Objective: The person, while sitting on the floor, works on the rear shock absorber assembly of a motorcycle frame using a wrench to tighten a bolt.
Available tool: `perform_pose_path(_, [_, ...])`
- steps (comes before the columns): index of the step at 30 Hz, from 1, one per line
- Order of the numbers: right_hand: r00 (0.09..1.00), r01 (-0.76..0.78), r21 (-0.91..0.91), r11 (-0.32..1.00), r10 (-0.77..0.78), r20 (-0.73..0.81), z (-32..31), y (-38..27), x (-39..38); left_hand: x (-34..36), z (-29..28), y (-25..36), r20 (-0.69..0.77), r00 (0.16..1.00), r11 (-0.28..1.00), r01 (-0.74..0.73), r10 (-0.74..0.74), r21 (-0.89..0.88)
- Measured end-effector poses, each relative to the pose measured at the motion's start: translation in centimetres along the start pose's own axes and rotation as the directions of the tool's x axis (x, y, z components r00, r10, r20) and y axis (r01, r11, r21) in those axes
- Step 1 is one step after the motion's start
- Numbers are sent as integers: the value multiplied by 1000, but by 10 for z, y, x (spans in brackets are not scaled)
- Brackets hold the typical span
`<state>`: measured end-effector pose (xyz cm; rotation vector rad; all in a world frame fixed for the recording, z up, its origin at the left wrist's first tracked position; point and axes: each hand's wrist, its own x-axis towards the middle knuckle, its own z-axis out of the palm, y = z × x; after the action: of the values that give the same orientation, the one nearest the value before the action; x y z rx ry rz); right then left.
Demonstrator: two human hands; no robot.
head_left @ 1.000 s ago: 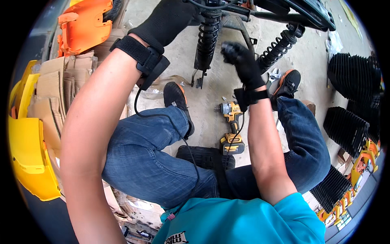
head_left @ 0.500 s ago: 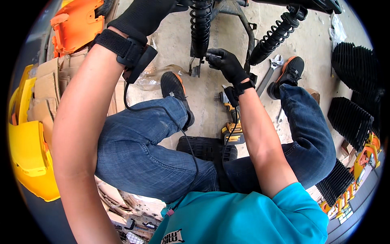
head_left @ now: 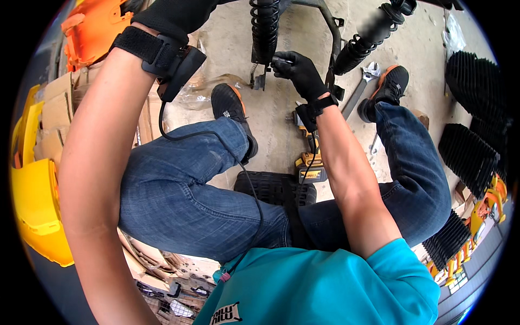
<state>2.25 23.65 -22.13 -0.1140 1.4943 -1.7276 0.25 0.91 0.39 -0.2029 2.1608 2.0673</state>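
Observation:
My gloved left hand (head_left: 176,16) is at the top edge, left of a black coil-spring shock (head_left: 264,24); its fingertips are out of sight. My gloved right hand (head_left: 300,76) pinches a small dark cylindrical part (head_left: 280,62) beside that shock's lower end, where a bracket with a threaded piece (head_left: 259,80) hangs. A second shock (head_left: 360,50) slants down to the right, next to a black tubular frame (head_left: 325,21). An adjustable wrench (head_left: 357,92) and a yellow-black cordless impact driver (head_left: 310,165) lie on the concrete floor below.
Cardboard sheets (head_left: 65,92), orange panels (head_left: 89,35) and yellow panels (head_left: 35,195) are on the left. Black ribbed parts (head_left: 468,157) and yellow parts (head_left: 490,197) line the right. A black pad (head_left: 249,184) lies between my legs; plastic film is near my left foot.
My right hand has moved left to the shock's lower end with the small part pinched. The view has shifted, so the frame and my left hand sit higher in the picture.

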Motion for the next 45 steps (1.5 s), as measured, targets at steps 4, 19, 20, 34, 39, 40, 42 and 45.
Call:
perform_pose_path(4, [1000, 11, 104, 995, -11, 6, 0, 4, 0, 2, -8, -5, 21, 1000, 1000, -17, 17, 5])
perform_pose_path(19, [998, 40, -66, 997, -38, 41, -5, 6, 6, -3, -2, 5, 81, 991, 982, -114, 102, 152])
perform_pose_path(20, [998, 57, -102, 993, -54, 35, -5, 5, 5, -3, -2, 4, 78, 992, 981, -115, 104, 153])
perform_pose_path(34, [998, 50, -290, 956, -39, 43, -5, 5, 9, 1, -7, -5, -1, 998, 996, -62, 62, 60])
perform_pose_path(39, [996, 87, -344, 935, -94, -3, 0, 5, 7, -3, -6, 1, 30, 995, 980, -96, 92, 175])
perform_pose_path(40, [995, 90, -343, 935, -99, -7, 0, 7, 7, -3, -5, -1, 18, 995, 985, -101, 99, 142])
perform_pose_path(42, [995, 83, -342, 936, -97, -24, -4, 7, 7, 1, -4, -4, 44, 990, 984, -137, 132, 117])
perform_pose_path(45, [997, 74, -328, 942, -71, 21, 11, 4, 9, -3, -21, -12, 21, 988, 989, -151, 151, -6])
